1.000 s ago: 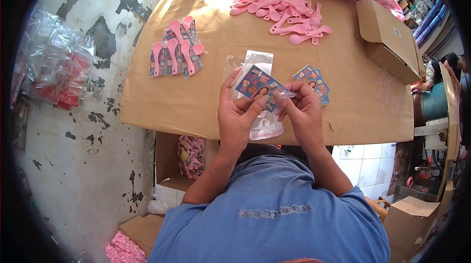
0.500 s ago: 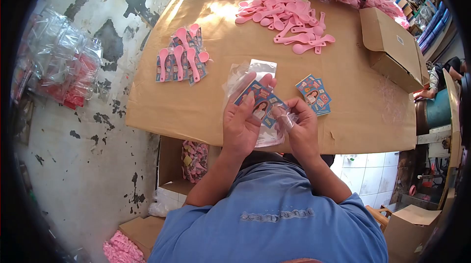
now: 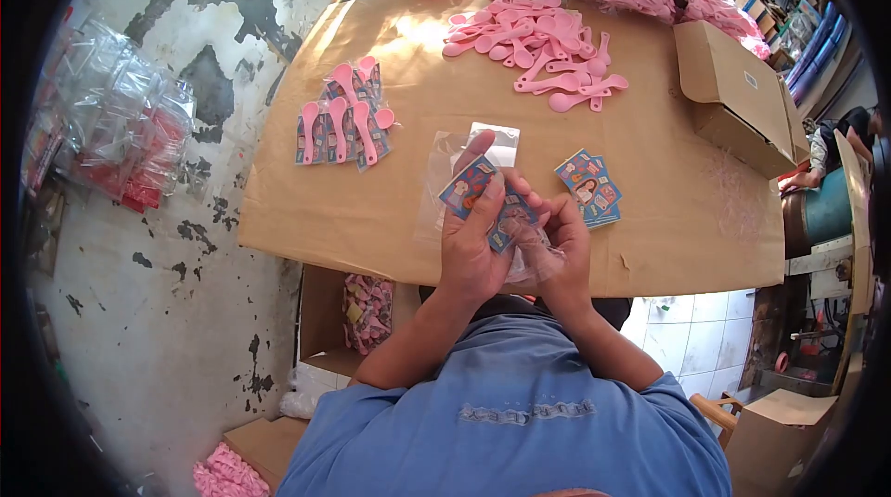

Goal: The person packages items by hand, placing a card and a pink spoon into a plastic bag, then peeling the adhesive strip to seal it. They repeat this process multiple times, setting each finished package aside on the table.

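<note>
My left hand (image 3: 470, 254) is closed on a blue printed card (image 3: 467, 185), the thumb lying across its face. At the card's lower right end, a clear plastic bag (image 3: 534, 258) is pinched by my right hand (image 3: 568, 265), and the film overlaps that end of the card. Beneath my hands lie more clear bags (image 3: 434, 183) and a shiny silvery-white piece (image 3: 502, 139). A small stack of the same cards (image 3: 591, 189) sits just right of my right hand.
Pink spoons (image 3: 534, 28) are heaped at the table's back. Bagged cards with pink spoons (image 3: 340, 126) lie on the left. An open cardboard box (image 3: 742, 103) stands at the right edge. Below the front edge is a box of packed pink items (image 3: 368, 311). Someone's arm (image 3: 803, 180) shows far right.
Both hands have come slightly nearer my body. The bag film now covers more of the card's lower end, and my right fingers have closed in beside my left hand.
</note>
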`<state>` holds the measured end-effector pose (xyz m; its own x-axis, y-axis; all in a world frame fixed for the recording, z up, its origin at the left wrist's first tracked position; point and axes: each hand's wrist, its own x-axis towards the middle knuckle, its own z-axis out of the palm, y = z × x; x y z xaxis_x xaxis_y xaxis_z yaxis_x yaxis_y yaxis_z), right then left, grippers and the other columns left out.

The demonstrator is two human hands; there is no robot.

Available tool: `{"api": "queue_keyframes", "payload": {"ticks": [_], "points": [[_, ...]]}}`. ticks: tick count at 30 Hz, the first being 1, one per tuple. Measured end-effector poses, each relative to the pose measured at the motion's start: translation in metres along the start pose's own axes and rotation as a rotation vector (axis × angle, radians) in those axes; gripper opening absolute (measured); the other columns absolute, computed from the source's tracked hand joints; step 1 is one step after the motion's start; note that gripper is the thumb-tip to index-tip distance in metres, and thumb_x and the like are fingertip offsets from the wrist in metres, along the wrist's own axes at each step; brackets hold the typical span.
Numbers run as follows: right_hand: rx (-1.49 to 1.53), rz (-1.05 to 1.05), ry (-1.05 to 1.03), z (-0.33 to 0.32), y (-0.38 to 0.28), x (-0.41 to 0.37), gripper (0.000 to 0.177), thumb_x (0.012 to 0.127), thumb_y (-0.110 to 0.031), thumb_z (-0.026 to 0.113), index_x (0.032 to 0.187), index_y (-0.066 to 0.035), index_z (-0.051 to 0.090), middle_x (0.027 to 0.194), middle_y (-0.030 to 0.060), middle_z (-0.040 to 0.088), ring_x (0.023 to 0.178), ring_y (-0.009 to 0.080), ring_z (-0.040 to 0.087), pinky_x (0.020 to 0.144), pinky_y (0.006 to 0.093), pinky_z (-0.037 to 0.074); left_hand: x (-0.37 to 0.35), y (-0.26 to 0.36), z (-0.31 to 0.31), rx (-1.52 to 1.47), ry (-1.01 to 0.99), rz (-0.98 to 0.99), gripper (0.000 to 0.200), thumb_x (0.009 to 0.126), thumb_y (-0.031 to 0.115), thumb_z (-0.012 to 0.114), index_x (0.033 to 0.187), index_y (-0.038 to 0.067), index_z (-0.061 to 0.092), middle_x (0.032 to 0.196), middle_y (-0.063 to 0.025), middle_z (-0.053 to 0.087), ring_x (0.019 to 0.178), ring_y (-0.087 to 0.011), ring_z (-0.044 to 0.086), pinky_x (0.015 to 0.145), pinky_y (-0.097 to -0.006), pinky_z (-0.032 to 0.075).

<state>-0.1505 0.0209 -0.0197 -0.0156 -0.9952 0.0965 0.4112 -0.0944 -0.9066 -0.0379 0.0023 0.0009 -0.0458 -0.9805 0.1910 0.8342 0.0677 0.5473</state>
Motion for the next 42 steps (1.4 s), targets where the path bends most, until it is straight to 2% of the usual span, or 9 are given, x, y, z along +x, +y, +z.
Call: {"api": "queue_keyframes", "payload": {"ticks": [4,8,13,17,19,22,31,36,42], "points": [[-0.603,-0.279,-0.019,0.001,-0.015,-0.002,0.041,0.085,-0.004,0.083,0.121,-0.006,0.064,0.1,0.004,0.06,0.077,0.0093,0.056,0.065,0.0265,0.048,0.001,0.006,-0.015,-0.025,0.155,-0.068,0.049,0.109,0.018,0.053,0.155,0.007,0.038,0.105,-0.0075,0.061,0.097,-0.0164,0.064,0.088,-0.037,0.059],[-0.869,-0.622,-0.325,-0.009,-0.021,0.005,0.033,0.079,0.0,0.081,0.11,-0.007,0.074,0.093,0.0086,0.058,0.074,0.0229,0.061,0.062,0.0339,0.051,0.008,0.017,-0.045,-0.185,0.311,-0.062,0.043,0.109,0.023,0.057,0.148,0.007,0.047,0.099,-0.0047,0.06,0.087,-0.0128,0.061,0.083,-0.0298,0.057],[-0.828,-0.51,-0.383,-0.015,-0.078,0.027,0.01,0.088,0.0,0.076,0.097,-0.004,0.073,0.085,0.0077,0.063,0.074,0.0188,0.063,0.06,0.0295,0.049,0.01,0.053,-0.059,-0.257,0.448,0.034,0.036,0.107,0.023,0.061,0.136,0.003,0.057,0.091,-0.0029,0.061,0.082,-0.0122,0.06,0.083,-0.0288,0.056],[-0.771,-0.567,-0.049,-0.062,-0.09,0.098,0.003,0.097,-0.003,0.067,0.099,-0.002,0.067,0.082,0.0018,0.065,0.067,0.0058,0.056,0.058,0.0232,0.043,0.004,0.058,-0.062,-0.253,0.426,0.071,0.036,0.106,0.024,0.063,0.134,0.002,0.058,0.092,-0.0045,0.064,0.086,-0.0139,0.062,0.086,-0.0302,0.057],[-1.269,-0.477,-0.077,-0.086,-0.1,0.141,0.013,0.097,-0.012,0.069,0.108,-0.006,0.071,0.103,0.0089,0.073,0.091,0.0216,0.07,0.077,0.0348,0.053,-0.002,0.059,-0.061,-0.246,0.422,0.049,0.038,0.106,0.026,0.063,0.134,0.002,0.058,0.094,-0.0057,0.065,0.087,-0.0149,0.063,0.088,-0.0312,0.057],[-1.81,-0.774,-0.039,-0.117,-0.083,0.177,0.023,0.092,-0.009,0.069,0.115,-0.008,0.072,0.121,0.0124,0.07,0.117,0.0293,0.064,0.095,0.0407,0.052,-0.003,0.048,-0.053,-0.229,0.43,-0.002,0.039,0.106,0.03,0.062,0.135,0.003,0.058,0.096,-0.0055,0.067,0.088,-0.0156,0.065,0.091,-0.0342,0.057],[-1.585,-0.497,-0.589,-0.123,-0.049,0.233,0.026,0.088,-0.002,0.065,0.112,-0.01,0.073,0.115,0.0099,0.068,0.117,0.0301,0.061,0.098,0.0421,0.051,-0.01,0.036,-0.051,-0.17,0.446,-0.055,0.038,0.107,0.031,0.061,0.134,0.004,0.059,0.096,-0.0053,0.068,0.09,-0.0166,0.067,0.096,-0.0371,0.058],[-1.465,-0.669,-0.341,-0.123,-0.079,0.222,0.013,0.091,-0.006,0.068,0.103,-0.004,0.069,0.106,0.0104,0.067,0.099,0.0302,0.067,0.084,0.0417,0.055,-0.008,0.041,-0.064,-0.139,0.494,-0.026,0.038,0.106,0.034,0.063,0.132,0.006,0.06,0.095,-0.0043,0.069,0.088,-0.016,0.067,0.097,-0.0377,0.057],[-0.868,-0.447,0.03,-0.132,-0.11,0.174,0.016,0.097,-0.009,0.071,0.107,0.001,0.064,0.095,0.0095,0.069,0.084,0.015,0.071,0.067,0.0315,0.055,0.001,0.044,-0.078,-0.226,0.383,0.066,0.036,0.107,0.029,0.061,0.13,0.002,0.062,0.099,-0.0076,0.068,0.092,-0.0189,0.067,0.1,-0.0379,0.056]]}}
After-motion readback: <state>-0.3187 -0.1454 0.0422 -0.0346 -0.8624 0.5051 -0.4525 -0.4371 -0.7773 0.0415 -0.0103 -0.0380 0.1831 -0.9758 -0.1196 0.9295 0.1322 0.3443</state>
